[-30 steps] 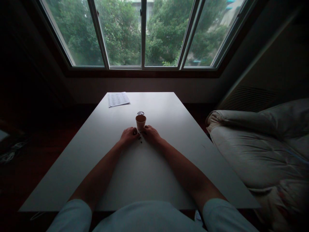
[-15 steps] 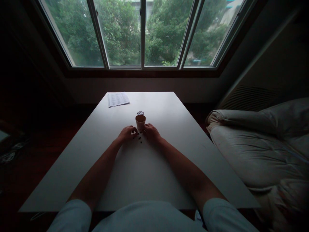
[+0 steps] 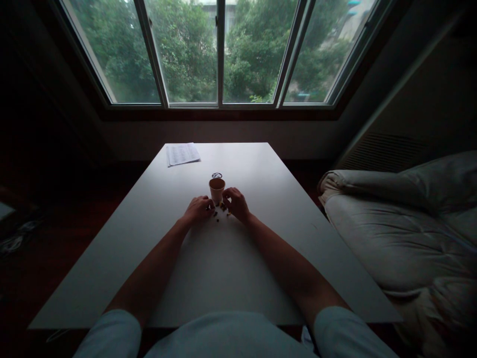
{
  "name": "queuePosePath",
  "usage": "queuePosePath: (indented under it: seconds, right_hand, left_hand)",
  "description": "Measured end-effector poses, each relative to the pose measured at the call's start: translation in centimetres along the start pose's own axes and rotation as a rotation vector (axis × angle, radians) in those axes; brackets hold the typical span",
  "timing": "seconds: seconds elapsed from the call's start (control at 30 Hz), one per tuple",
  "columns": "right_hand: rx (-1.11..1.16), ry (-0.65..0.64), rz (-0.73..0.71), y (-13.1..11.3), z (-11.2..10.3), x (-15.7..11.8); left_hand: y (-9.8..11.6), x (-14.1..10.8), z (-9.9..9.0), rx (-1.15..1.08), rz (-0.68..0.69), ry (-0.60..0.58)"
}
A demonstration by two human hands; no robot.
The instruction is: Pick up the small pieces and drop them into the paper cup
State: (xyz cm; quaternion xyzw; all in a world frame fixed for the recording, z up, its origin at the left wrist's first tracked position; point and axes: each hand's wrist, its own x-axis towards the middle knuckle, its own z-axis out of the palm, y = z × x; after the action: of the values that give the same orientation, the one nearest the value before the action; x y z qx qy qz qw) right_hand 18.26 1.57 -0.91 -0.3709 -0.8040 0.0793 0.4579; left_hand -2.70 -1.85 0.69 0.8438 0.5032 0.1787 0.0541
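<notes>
Closest to me, a flat white rectangular tabletop (image 3: 208, 283) runs from under the forearms out past the fingers. I judge the handling of the pieces to be partway along: several small dark pellet-like pieces (image 3: 215, 214) lie loose in the gap between the 2 sets of fingertips, with a few trailing to the near side. At least 1 yellowish-tan bit (image 3: 228, 214) sits just below the right fingertips. All of these are outside any container; they are too small for me to count or tell their material.

The bare left hand (image 3: 199, 209) is low over the table, fingers curled close together. The bare right hand (image 3: 236, 203) has thumb and forefinger bent towards each other with little gap. I cannot tell whether either has hold of a piece.

Just beyond and between the fingers, a tan paper cup (image 3: 216, 191) stands upright, mouth up. I cannot see its bottom, so what is already inside is unknown to me. The curled fingers partly block my view of the pieces.

Past the cup from the fingers lies a small round dark-rimmed object (image 3: 216, 175); farther, to the left, some white printed paper sheets (image 3: 183, 154). Neither stands in the way. Beyond everything is a wide metal-framed glass window (image 3: 186, 54).
</notes>
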Motion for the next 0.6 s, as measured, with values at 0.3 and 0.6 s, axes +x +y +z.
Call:
queuePosePath:
  seconds: [0.3, 0.6]
  right_hand:
    - [-0.059, 0.058, 0.018, -0.9, -0.3, 0.2]
    - [-0.021, 0.069, 0.074, -2.3, -1.1, 0.5]
  left_hand:
    - [-0.5, 0.1, 0.4, -0.027, -0.03, 0.043]
    - [0.0, 0.1, 0.0, -0.189, -0.048, 0.196]
